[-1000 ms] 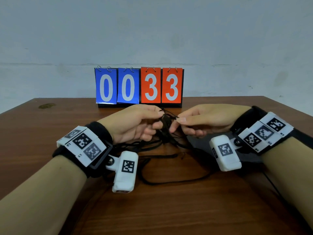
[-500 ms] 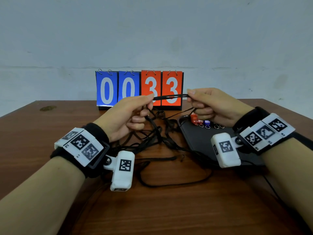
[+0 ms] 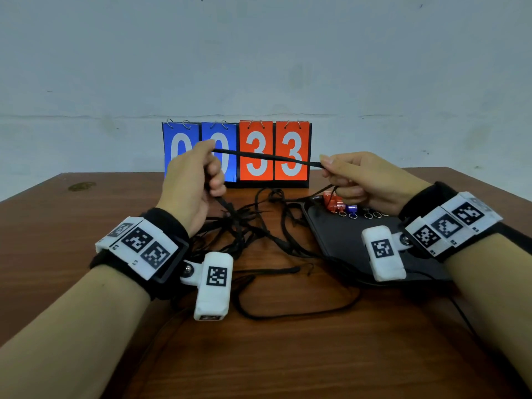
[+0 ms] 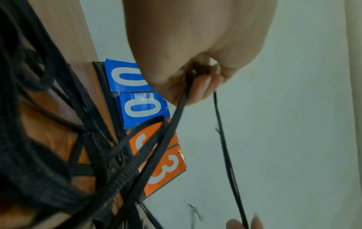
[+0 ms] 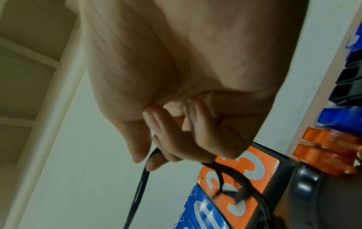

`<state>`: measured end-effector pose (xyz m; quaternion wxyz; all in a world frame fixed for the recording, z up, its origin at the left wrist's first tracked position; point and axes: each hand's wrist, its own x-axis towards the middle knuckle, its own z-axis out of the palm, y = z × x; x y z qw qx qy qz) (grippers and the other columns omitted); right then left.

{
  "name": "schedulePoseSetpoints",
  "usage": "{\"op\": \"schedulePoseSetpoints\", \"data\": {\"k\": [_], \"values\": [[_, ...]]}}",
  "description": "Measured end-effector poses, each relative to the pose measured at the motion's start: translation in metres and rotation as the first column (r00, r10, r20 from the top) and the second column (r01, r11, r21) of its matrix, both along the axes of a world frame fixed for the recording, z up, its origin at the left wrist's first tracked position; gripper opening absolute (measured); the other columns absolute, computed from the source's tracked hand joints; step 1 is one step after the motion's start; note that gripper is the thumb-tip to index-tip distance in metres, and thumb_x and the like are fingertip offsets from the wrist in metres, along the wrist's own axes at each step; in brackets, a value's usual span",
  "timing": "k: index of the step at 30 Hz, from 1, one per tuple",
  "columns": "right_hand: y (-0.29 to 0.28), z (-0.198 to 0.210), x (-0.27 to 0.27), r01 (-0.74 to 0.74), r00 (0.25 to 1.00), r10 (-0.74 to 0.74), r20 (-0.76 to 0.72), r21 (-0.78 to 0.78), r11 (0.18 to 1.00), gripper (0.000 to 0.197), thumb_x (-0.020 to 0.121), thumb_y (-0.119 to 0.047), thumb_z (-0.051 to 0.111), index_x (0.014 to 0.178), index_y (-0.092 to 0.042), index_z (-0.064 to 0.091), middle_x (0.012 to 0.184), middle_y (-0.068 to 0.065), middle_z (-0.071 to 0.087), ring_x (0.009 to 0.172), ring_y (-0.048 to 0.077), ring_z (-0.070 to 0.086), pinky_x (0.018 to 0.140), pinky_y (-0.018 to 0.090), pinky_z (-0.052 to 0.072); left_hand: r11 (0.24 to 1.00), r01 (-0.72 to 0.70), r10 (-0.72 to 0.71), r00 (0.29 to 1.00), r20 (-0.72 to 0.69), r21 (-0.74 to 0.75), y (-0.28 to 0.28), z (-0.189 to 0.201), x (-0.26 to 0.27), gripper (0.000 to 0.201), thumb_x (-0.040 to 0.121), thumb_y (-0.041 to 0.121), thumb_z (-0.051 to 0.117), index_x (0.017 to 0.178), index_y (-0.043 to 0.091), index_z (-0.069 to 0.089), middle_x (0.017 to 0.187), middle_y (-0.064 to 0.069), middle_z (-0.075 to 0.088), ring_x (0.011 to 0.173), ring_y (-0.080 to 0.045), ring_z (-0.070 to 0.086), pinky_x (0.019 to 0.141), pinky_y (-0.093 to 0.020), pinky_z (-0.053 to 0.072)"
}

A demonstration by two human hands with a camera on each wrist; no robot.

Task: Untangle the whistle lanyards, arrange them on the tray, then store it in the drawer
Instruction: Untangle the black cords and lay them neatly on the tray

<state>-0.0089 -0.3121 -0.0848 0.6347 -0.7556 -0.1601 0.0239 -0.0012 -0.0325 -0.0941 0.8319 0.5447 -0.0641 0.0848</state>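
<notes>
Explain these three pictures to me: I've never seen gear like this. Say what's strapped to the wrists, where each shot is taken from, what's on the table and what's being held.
No machine here: a person works with bare hands. The white boxes on the wrists are small cameras with printed marker squares. The wide picture comes from a head camera looking down; the other two look along each hand from its wrist.

On the wooden table stand a flip scoreboard reading 0033, a black tray carrying orange and blue whistles, and a tangled heap of black lanyards.

The left hand and the right hand each keep a pinching grip on one lanyard strand, stretched taut between them above the table.
</notes>
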Motion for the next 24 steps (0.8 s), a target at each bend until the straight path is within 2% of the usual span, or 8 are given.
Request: {"op": "schedulePoseSetpoints", "data": {"k": [4, 6, 9, 11, 14, 18, 21, 24], "values": [[-0.002, -0.002, 0.002, -0.039, 0.999, 0.039, -0.012, -0.018, 0.999, 0.026, 0.092, -0.039, 0.062, 0.08, -0.016, 0.064, 0.06, -0.005, 0.039, 0.038, 0.003, 0.028, 0.037, 0.016, 0.02, 0.988, -0.154, 0.155, 0.986, -0.057, 0.025, 0.008, -0.003, 0.008, 0.032, 0.1, 0.023, 0.047, 0.07, 0.021, 0.038, 0.059, 0.005, 0.028, 0.047, -0.011, 0.018, 0.039, -0.021, 0.014], [-0.001, -0.002, 0.002, -0.043, 0.999, 0.043, -0.02, -0.007, 0.999, 0.024, 0.098, -0.033, 0.056, 0.083, -0.016, 0.064, 0.061, -0.002, 0.045, 0.038, 0.003, 0.029, 0.037, 0.016, 0.02, 0.979, -0.159, 0.169, 0.984, -0.063, 0.131, 0.008, -0.006, 0.01, 0.025, 0.099, 0.022, 0.047, 0.074, 0.019, 0.047, 0.06, 0.005, 0.035, 0.049, -0.011, 0.023, 0.039, -0.022, 0.019], [0.001, 0.001, -0.001, -0.035, 0.999, 0.035, -0.02, 0.009, 0.999, 0.023, 0.105, -0.027, 0.045, 0.092, -0.013, 0.058, 0.063, 0.004, 0.058, 0.035, 0.005, 0.03, 0.038, 0.016, 0.024, 0.924, -0.133, 0.162, 0.985, -0.051, 0.358, 0.0, -0.007, 0.008, 0.02, 0.098, 0.023, 0.051, 0.091, 0.016, 0.068, 0.072, 0.002, 0.062, 0.058, -0.012, 0.048, 0.05, -0.023, 0.038], [0.004, 0.003, -0.004, -0.062, 0.998, 0.063, -0.029, 0.027, 0.998, 0.022, 0.106, -0.026, 0.042, 0.094, -0.014, 0.055, 0.067, 0.009, 0.064, 0.035, 0.007, 0.03, 0.038, 0.017, 0.026, 0.903, -0.041, 0.087, 0.992, -0.089, 0.428, -0.006, -0.005, 0.002, 0.021, 0.098, 0.024, 0.056, 0.096, 0.013, 0.074, 0.083, 0.0, 0.07, 0.069, -0.012, 0.057, 0.06, -0.024, 0.045], [0.007, 0.005, -0.008, -0.118, 0.992, 0.119, -0.042, 0.04, 0.992, 0.02, 0.105, -0.026, 0.042, 0.093, -0.015, 0.053, 0.073, 0.014, 0.069, 0.036, 0.009, 0.031, 0.041, 0.022, 0.021, 0.842, 0.184, -0.105, 0.978, -0.181, 0.507, -0.012, -0.002, -0.008, 0.026, 0.095, 0.027, 0.067, 0.108, 0.008, 0.078, 0.092, -0.001, 0.073, 0.085, -0.016, 0.059, 0.074, -0.029, 0.048], [0.009, 0.008, -0.012, -0.24, 0.968, 0.242, -0.072, 0.029, 0.97, 0.015, 0.101, -0.027, 0.045, 0.093, -0.014, 0.046, 0.083, 0.017, 0.071, 0.04, 0.01, 0.035, 0.047, 0.03, 0.017, 0.732, 0.46, -0.385, 0.888, -0.252, 0.503, -0.017, -0.001, -0.021, 0.03, 0.099, 0.029, 0.065, 0.123, 0.012, 0.071, 0.12, -0.011, 0.074, 0.09, -0.016, 0.068, 0.075, -0.027, 0.057], [0.01, 0.008, -0.015, -0.352, 0.936, 0.352, -0.032, -0.004, 0.936, 0.017, 0.1, -0.029, 0.055, 0.097, -0.013, 0.051, 0.09, 0.015, 0.07, 0.043, 0.009, 0.036, 0.048, 0.032, 0.016, 0.663, 0.557, -0.495, 0.828, -0.265, 0.501, -0.024, -0.003, -0.029, 0.032, 0.101, 0.024, 0.061, 0.13, 0.011, 0.066, 0.13, -0.01, 0.07, 0.09, -0.016, 0.071, 0.076, -0.028, 0.059], [0.013, 0.007, -0.018, -0.372, 0.927, 0.374, 0.037, -0.062, 0.926, 0.019, 0.092, -0.031, 0.061, 0.099, -0.014, 0.061, 0.095, 0.01, 0.069, 0.046, 0.007, 0.038, 0.05, 0.031, 0.019, 0.652, 0.569, -0.543, 0.812, -0.215, 0.501, -0.029, -0.004, -0.033, 0.029, 0.101, 0.021, 0.062, 0.128, 0.013, 0.066, 0.124, -0.006, 0.072, 0.09, -0.015, 0.07, 0.078, -0.028, 0.057]]}}
